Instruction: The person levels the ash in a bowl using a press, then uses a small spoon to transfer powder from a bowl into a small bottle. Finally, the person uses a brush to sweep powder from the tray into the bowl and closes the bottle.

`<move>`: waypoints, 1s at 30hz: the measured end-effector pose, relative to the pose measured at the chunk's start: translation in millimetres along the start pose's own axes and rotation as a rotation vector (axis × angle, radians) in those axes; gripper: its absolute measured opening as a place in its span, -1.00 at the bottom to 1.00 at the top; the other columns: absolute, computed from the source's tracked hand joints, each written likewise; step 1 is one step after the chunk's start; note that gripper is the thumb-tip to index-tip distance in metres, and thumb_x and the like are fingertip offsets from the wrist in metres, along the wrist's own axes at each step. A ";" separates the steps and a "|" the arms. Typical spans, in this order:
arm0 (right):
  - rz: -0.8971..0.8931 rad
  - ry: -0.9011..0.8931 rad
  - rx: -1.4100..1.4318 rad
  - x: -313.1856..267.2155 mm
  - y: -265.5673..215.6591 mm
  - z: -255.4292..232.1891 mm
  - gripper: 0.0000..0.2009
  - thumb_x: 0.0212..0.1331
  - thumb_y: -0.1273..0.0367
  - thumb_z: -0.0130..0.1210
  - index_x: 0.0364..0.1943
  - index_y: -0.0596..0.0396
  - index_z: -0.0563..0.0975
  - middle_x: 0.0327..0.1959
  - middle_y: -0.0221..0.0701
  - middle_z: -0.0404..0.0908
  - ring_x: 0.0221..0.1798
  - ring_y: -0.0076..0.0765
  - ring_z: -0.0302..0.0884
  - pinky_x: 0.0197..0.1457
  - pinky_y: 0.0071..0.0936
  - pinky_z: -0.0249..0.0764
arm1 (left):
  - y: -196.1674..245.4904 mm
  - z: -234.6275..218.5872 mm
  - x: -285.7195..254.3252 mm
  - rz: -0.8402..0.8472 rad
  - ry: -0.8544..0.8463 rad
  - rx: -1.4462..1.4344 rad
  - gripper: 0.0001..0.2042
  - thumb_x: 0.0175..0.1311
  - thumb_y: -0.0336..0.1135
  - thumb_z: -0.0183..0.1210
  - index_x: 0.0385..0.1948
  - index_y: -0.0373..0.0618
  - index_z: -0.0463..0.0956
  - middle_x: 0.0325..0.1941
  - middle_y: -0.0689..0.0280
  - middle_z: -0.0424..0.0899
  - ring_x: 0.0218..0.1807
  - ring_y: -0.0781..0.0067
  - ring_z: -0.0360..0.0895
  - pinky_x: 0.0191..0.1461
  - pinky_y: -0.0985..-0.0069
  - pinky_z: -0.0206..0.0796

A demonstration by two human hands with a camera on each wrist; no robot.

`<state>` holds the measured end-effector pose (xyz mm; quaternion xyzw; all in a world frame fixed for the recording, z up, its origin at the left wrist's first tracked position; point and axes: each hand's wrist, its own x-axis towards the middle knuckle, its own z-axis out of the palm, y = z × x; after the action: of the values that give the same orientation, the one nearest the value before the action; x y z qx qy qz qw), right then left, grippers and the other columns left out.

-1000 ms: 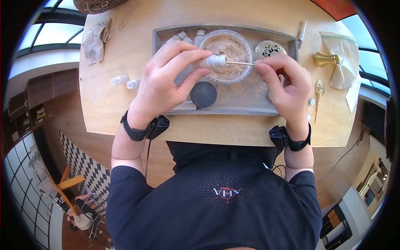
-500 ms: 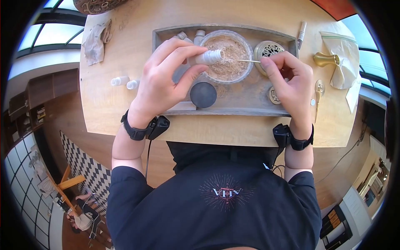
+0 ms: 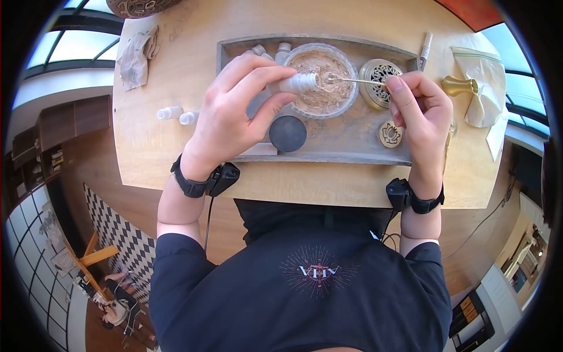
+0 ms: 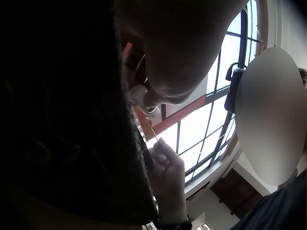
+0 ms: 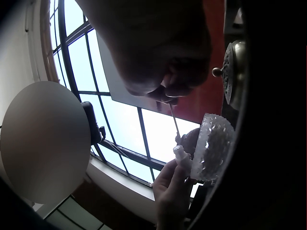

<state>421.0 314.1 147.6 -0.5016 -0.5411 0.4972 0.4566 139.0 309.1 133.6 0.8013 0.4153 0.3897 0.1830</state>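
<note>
Between its thumb and fingers, my left hand (image 3: 231, 108) holds a small whitish bottle (image 3: 296, 83) with an uncapped, ridged neck, lying nearly level and pointing right. My right hand (image 3: 421, 108) pinches the end of a slender metal spoon (image 3: 355, 80). The spoon's tiny round tip is just outside the bottle's mouth. Below both is a clear textured bowl (image 5: 213, 148) of pale brown ash-like powder (image 3: 322, 102). Close beside the right fingertips in the head view sits a round brass openwork lid (image 3: 375, 73).
A grey tray (image 3: 328, 154) holds the bowl, a black round lid (image 3: 288, 134), a small lotus-patterned brass disc (image 3: 390, 134) and more bottles (image 3: 283, 48). Two bottles (image 3: 170, 112) stand left of it. At the right are a brass flared vessel (image 3: 459, 86) and a plastic bag (image 3: 484, 88).
My right hand has moved right, drawing the spoon out of the bottle's mouth so its tip shows. The left hand and bottle stay nearly in place.
</note>
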 end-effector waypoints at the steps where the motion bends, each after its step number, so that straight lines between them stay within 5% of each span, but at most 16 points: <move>1: 0.008 -0.005 -0.009 -0.6 -0.9 0.7 -0.83 0.36 0.36 0.32 -0.33 0.18 0.67 -0.56 -0.60 0.56 -0.53 -0.79 0.36 -0.47 -0.73 0.18 | 0.1 0.0 0.0 0.000 -0.002 0.000 -0.69 0.09 -0.54 0.45 -0.09 -0.18 0.68 -0.16 0.19 0.68 -0.13 0.15 0.64 -0.06 0.35 0.51; 6: 0.007 -0.034 -0.039 -2.8 -3.7 8.6 -0.86 0.36 0.40 0.31 -0.32 0.20 0.68 -0.54 -0.59 0.58 -0.52 -0.78 0.38 -0.44 -0.73 0.23 | -0.8 0.3 -0.7 0.026 -0.015 0.016 -0.66 0.09 -0.57 0.43 -0.05 -0.17 0.70 -0.13 0.22 0.69 -0.18 0.31 0.64 -0.10 0.47 0.48; 12: -0.566 -0.053 -0.414 0.6 6.3 14.2 -0.92 0.30 0.48 0.34 -0.33 0.20 0.68 -0.55 -0.60 0.59 -0.52 -0.76 0.38 -0.46 -0.72 0.26 | 1.4 1.5 0.0 0.038 -0.024 0.016 -0.66 0.07 -0.57 0.44 -0.06 -0.18 0.70 -0.14 0.21 0.69 -0.18 0.26 0.63 -0.10 0.42 0.49; 14: -0.524 0.013 -0.304 -0.6 12.5 9.6 -0.92 0.30 0.49 0.34 -0.34 0.20 0.68 -0.56 -0.61 0.57 -0.53 -0.77 0.37 -0.47 -0.72 0.25 | 0.7 2.4 -0.2 0.024 -0.012 -0.006 -0.67 0.06 -0.55 0.45 -0.08 -0.18 0.69 -0.15 0.20 0.68 -0.15 0.17 0.62 -0.09 0.36 0.50; 18: -0.340 0.127 -0.267 -1.2 10.0 3.9 -0.91 0.29 0.48 0.34 -0.35 0.21 0.68 -0.58 -0.61 0.56 -0.55 -0.78 0.35 -0.48 -0.73 0.24 | -2.2 1.9 -1.4 0.005 0.004 -0.012 -0.67 0.10 -0.57 0.44 -0.05 -0.21 0.70 -0.14 0.23 0.69 -0.23 0.36 0.59 -0.14 0.50 0.47; 30: -0.106 0.015 -0.294 2.0 17.2 12.9 -0.85 0.33 0.40 0.34 -0.32 0.21 0.68 -0.59 -0.64 0.52 -0.50 -0.81 0.31 -0.44 -0.73 0.21 | -2.7 1.5 -1.1 0.010 0.007 -0.008 -0.68 0.12 -0.55 0.44 -0.05 -0.21 0.70 -0.14 0.23 0.70 -0.24 0.37 0.59 -0.14 0.50 0.47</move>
<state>409.5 315.1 129.2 -0.5377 -0.6302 0.3841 0.4077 138.4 309.8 130.4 0.8014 0.4100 0.3951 0.1830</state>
